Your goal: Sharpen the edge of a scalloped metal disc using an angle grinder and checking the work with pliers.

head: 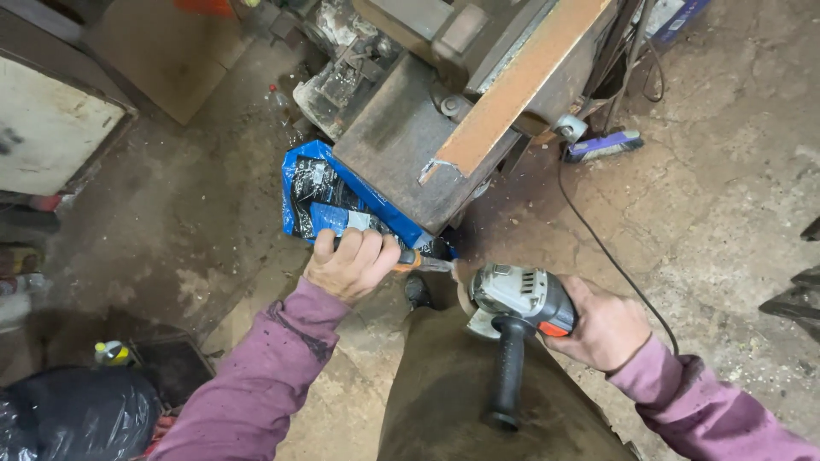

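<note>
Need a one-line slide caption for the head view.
Left hand presses a screwdriver against the angle grinder gripped by the right hand.

Matt grey plastic and metal on the angle grinder (512, 294); rusty rough steel machine block (401, 154); glossy crinkled blue plastic bag (329, 196); rough concrete floor (726, 188).

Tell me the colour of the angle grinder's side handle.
Black, seen in the head view: the side handle juts from the angle grinder.
</note>
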